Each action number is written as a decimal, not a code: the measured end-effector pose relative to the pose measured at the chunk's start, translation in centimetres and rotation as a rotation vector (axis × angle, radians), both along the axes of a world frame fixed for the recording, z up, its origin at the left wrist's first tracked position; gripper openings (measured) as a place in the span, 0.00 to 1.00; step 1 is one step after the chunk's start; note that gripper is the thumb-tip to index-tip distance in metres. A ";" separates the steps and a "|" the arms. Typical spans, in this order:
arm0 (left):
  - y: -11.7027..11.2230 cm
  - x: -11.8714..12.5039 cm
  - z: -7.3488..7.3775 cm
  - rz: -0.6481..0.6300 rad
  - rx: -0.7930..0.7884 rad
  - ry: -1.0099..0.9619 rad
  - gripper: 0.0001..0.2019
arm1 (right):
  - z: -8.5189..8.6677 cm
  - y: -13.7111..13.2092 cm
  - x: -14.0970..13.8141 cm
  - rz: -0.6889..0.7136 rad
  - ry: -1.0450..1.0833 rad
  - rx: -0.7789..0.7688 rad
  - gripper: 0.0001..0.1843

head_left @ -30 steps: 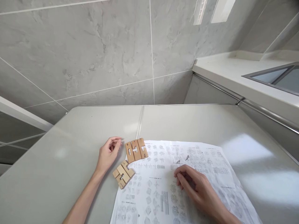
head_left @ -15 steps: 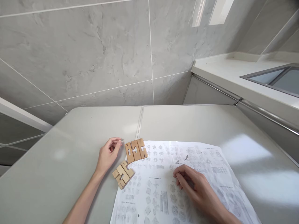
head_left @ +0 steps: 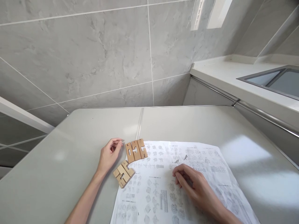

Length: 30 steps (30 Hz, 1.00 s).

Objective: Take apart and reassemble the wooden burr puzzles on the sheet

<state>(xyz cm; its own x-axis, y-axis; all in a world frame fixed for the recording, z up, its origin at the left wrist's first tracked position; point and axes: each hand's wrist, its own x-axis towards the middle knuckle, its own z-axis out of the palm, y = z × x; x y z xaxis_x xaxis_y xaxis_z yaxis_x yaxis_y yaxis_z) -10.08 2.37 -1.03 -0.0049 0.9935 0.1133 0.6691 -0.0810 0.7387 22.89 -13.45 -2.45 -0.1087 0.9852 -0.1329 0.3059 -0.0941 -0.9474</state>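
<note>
My left hand (head_left: 109, 155) rests on the table just left of the wooden puzzle pieces, its fingers loosely curled and thumb close to them, with nothing seen in it. Three notched, numbered wooden pieces (head_left: 136, 150) lie side by side on the paper's upper left corner. Below them sits a lighter group of notched wooden pieces (head_left: 123, 175), fitted closely together with a small gap in the middle. On the printed sheet (head_left: 163, 174), which shows many small diagrams, lies my right hand (head_left: 192, 185). Its fingers are curled in against the thumb, and I see nothing in them.
The pale table (head_left: 105, 119) has a seam running across it near the middle. Behind it rises a grey tiled wall (head_left: 93, 56). At the right stands a white counter (head_left: 217, 70) with a dark-framed sink (head_left: 273, 79) and a metal rail along its front.
The camera view has tilted slightly upward. Both hands, the wooden pieces and the sheet stay in place.
</note>
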 end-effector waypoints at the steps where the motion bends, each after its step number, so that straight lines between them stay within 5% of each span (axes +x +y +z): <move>1: 0.0 0.0 0.0 -0.002 0.000 0.001 0.17 | 0.0 0.0 0.0 -0.001 0.000 0.000 0.15; 10: -0.4 -0.1 1.1 -0.064 -0.109 0.107 0.22 | -0.4 0.0 0.1 0.008 0.010 0.015 0.15; 20: -2.7 2.7 3.4 -0.387 -0.162 0.440 0.36 | -0.7 -0.1 0.1 0.013 -0.007 0.044 0.13; 30: -2.4 4.4 3.6 -0.480 -0.222 0.504 0.27 | -0.4 -0.1 0.0 0.012 -0.029 0.090 0.11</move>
<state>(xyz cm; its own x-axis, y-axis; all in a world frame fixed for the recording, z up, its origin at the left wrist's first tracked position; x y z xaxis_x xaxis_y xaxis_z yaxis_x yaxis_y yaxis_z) -5.72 0.01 2.53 0.4363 0.8731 -0.2176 0.8609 -0.3348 0.3831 22.92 -13.51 -2.87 -0.1183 0.9918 -0.0474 0.3340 -0.0051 -0.9425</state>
